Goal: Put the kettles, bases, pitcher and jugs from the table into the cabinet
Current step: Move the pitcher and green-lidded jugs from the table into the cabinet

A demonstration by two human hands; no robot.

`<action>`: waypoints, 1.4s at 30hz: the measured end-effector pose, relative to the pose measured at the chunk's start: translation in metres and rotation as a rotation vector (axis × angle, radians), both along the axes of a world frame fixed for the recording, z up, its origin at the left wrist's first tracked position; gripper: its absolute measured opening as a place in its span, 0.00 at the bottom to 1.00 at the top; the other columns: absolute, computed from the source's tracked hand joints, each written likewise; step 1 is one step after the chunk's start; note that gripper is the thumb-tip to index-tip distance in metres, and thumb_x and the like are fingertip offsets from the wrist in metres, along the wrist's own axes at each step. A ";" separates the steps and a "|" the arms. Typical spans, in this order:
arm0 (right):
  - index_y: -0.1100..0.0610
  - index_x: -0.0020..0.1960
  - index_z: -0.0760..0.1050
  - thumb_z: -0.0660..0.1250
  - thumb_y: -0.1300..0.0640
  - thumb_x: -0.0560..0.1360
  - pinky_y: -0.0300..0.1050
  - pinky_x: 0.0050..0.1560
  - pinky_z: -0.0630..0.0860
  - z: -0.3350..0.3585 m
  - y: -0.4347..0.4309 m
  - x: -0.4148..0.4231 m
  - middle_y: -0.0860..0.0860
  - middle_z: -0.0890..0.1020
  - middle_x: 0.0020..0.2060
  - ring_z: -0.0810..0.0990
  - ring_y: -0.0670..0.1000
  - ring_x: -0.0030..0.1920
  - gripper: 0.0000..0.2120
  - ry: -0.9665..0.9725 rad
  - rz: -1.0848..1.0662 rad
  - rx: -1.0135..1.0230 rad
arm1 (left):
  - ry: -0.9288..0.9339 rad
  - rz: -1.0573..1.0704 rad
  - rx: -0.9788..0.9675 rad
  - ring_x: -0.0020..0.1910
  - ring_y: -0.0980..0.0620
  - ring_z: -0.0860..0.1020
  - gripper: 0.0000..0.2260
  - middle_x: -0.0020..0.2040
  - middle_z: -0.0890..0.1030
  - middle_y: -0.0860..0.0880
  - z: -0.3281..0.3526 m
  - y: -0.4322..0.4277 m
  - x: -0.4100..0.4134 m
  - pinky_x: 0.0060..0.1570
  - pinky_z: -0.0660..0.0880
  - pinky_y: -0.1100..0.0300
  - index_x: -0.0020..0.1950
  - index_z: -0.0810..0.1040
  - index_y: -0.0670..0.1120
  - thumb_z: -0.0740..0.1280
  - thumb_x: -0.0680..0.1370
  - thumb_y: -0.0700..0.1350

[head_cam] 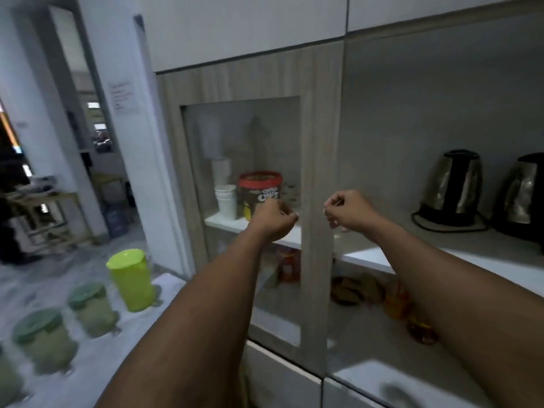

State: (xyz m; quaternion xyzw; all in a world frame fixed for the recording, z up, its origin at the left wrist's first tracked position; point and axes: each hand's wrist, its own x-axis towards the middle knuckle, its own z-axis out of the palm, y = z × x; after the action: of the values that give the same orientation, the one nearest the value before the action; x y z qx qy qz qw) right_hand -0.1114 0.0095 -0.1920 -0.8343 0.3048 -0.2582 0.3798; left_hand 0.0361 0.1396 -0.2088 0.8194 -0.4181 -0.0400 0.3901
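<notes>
**Both hands at the cabinet door, pitcher and jugs waiting on the table**

The left hand (275, 220) and the right hand (348, 210) are raised to either side of the wood-framed glass door (319, 142). The left is in front of the pane and the right is at the frame's right edge. The fingers of both are curled in tight. Through the motion blur I cannot tell whether they pinch the frame or hold nothing.

Two steel kettles (452, 187) (524, 195) stand on black bases (441, 220) towards the right end of the open cabinet shelf (500, 260). So that part of the job looks done. The lime-green pitcher (131, 279) stands near the far edge of the table (169, 285), close to the cabinet. Three green-lidded jugs (92, 307) (44, 340) (6, 375) run in a row from it towards the near left corner.

The risks, as I judge them:
- If the door swings out, it could clip the pitcher, which stands close beside it.
- A cord (459, 229) loops around the nearer base towards the shelf's front edge. A sleeve or a jug passing by could snag it and drag the kettle.
- Behind the glass, a chocolate tin (260, 189) and stacked paper cups (226, 200) already fill that shelf. A jug pushed in there could topple them.
</notes>
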 end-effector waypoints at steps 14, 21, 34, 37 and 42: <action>0.59 0.43 0.77 0.66 0.59 0.74 0.42 0.31 0.72 -0.096 0.265 0.210 0.59 0.84 0.40 0.79 0.52 0.33 0.04 0.147 0.582 0.105 | 0.185 0.707 0.096 0.50 0.41 0.83 0.11 0.48 0.85 0.42 -0.088 0.375 0.123 0.54 0.80 0.47 0.51 0.83 0.45 0.70 0.74 0.51; 0.58 0.52 0.77 0.71 0.56 0.72 0.44 0.37 0.73 -0.167 0.308 0.346 0.57 0.82 0.48 0.80 0.57 0.43 0.11 0.204 0.552 0.105 | 0.296 0.792 0.116 0.47 0.44 0.79 0.09 0.45 0.81 0.45 -0.150 0.417 0.236 0.47 0.75 0.54 0.47 0.80 0.43 0.69 0.75 0.48; 0.58 0.72 0.63 0.73 0.53 0.73 0.51 0.60 0.71 -0.271 0.258 0.589 0.59 0.68 0.69 0.72 0.60 0.66 0.33 0.335 0.247 0.186 | 0.848 0.865 0.036 0.64 0.41 0.77 0.33 0.64 0.79 0.43 -0.299 0.321 0.439 0.60 0.74 0.54 0.67 0.75 0.41 0.73 0.71 0.62; 0.58 0.74 0.62 0.73 0.51 0.71 0.52 0.60 0.72 -0.289 0.254 0.623 0.59 0.70 0.68 0.72 0.61 0.66 0.36 0.364 0.233 0.234 | 0.932 0.932 0.020 0.65 0.40 0.76 0.38 0.66 0.79 0.41 -0.318 0.309 0.462 0.61 0.75 0.52 0.69 0.74 0.40 0.74 0.69 0.65; 0.59 0.57 0.75 0.68 0.53 0.72 0.59 0.51 0.81 -0.310 0.248 0.641 0.59 0.80 0.52 0.79 0.63 0.54 0.16 0.385 0.226 0.197 | 0.905 0.994 0.039 0.65 0.38 0.76 0.33 0.65 0.80 0.41 -0.334 0.293 0.481 0.60 0.73 0.51 0.67 0.76 0.41 0.72 0.71 0.64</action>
State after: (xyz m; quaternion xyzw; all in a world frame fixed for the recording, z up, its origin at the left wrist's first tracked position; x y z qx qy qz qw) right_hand 0.5292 0.2579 -0.5017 -0.8559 0.2998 -0.0193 0.4209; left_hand 0.5171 0.4331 -0.5425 0.8239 0.2145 -0.2024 0.4839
